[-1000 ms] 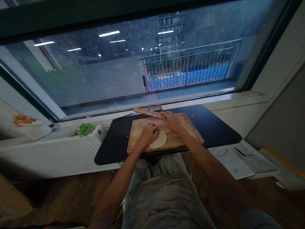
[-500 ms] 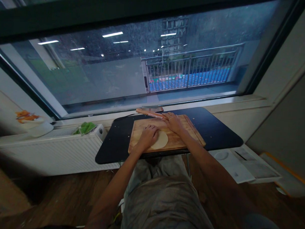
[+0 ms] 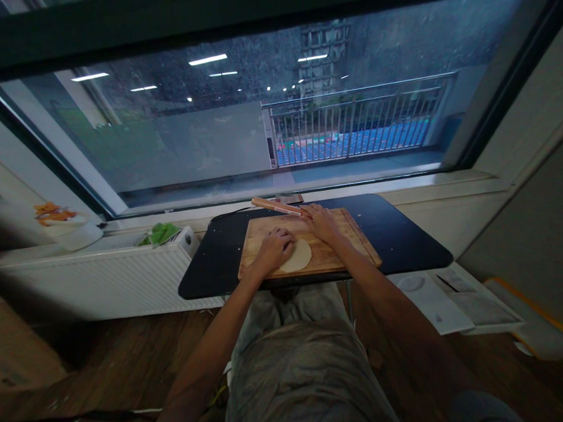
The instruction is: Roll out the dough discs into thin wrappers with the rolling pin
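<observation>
A wooden rolling pin (image 3: 275, 205) lies slantwise along the far side of the wooden cutting board (image 3: 255, 235). My right hand (image 3: 320, 222) is closed around its right end, hiding that part. Nearer to me, a thin round sheet of dough (image 3: 299, 256) rests flat on the board. Over its left edge is my left hand (image 3: 276, 248), with curled fingers that appear to grip the dough; the fingertips are partly hidden.
The board lies on a small black table (image 3: 206, 264) dotted with white specks, below a window (image 3: 187, 140). A white radiator (image 3: 117, 285) with a leafy green thing (image 3: 163, 233) on top stands at left. White boxes (image 3: 444, 303) sit low at right.
The view has shifted slightly. Both hands, the dough and the rolling pin keep nearly the same places on the board.
</observation>
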The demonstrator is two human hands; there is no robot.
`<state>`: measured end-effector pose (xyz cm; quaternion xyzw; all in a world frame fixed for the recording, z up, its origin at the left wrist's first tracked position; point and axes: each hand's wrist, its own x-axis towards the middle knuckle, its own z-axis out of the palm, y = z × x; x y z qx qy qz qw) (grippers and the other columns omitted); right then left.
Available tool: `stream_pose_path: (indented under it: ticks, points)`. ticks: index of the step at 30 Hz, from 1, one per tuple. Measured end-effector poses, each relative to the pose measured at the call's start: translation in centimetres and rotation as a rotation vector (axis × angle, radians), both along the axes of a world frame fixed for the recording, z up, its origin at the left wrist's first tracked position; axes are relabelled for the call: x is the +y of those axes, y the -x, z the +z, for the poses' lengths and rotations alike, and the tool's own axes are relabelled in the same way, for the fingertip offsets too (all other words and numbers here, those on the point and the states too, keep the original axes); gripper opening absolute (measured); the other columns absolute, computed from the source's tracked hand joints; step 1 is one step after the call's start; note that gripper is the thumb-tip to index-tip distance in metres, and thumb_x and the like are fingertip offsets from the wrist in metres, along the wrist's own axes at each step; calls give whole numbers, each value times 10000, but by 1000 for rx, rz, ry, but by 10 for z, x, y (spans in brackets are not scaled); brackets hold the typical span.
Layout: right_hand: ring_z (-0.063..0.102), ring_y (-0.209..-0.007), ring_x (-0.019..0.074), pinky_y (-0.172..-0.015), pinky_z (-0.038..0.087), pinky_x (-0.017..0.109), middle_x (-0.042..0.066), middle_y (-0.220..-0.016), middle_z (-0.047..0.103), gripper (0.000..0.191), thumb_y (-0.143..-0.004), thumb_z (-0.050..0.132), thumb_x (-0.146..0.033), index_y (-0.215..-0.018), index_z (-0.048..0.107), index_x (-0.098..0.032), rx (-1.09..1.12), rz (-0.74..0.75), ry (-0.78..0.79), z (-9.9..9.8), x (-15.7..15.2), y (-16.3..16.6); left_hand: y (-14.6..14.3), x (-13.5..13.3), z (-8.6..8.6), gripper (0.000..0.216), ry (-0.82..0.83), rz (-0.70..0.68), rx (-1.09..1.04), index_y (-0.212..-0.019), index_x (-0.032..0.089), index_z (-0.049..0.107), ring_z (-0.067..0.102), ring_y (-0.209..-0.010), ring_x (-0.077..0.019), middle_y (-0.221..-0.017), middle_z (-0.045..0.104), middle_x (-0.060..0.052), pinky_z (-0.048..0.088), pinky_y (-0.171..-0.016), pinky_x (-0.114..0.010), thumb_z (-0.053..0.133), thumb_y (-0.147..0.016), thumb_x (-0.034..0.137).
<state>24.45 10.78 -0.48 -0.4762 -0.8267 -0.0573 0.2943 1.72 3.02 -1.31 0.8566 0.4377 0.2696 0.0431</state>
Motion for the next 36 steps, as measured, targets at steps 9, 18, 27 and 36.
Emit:
stream_pose_path:
  ticks: [9,18,27,36]
  points:
    - [680,-1146,297,-1098,525,454,156,-1301,795,445,-1175,413,-355,-1450,727,-200,27,3,1,-6,11,-6,-5,-2,9,256,-47,4,84,-1015,223,860,672,-1157,-298,-1156,817,-107,532,-1110,-476,611,-1034,167]
    - [702,-1156,302,-1117,546,477,145,-1307,803,409,-1157,453,-336,-1418,743,-215,30,14,-21,-8,11,-11,-3,8,-5,244,-10,72,-105,-996,198,825,710,-1082,-272,-1080,814,-109,561,-1066,-436,593,-985,121]
    - [699,-1096,317,-1040,574,478,129,-1205,821,403,-1152,451,-348,-1386,763,-245,59,18,15,-10,18,-11,-1,18,-8,122,75,20,-208,-1002,206,825,717,-1076,-255,-1105,794,-92,565,-1062,-424,709,-984,237]
    - [662,-1209,293,-1142,501,456,146,-1355,773,425,-1155,461,-324,-1482,707,-207,23,-8,-2,-20,21,-8,-11,35,-8,100,250,37,-302,-870,160,820,704,-851,-184,-944,784,-59,548,-803,-308,729,-878,199]
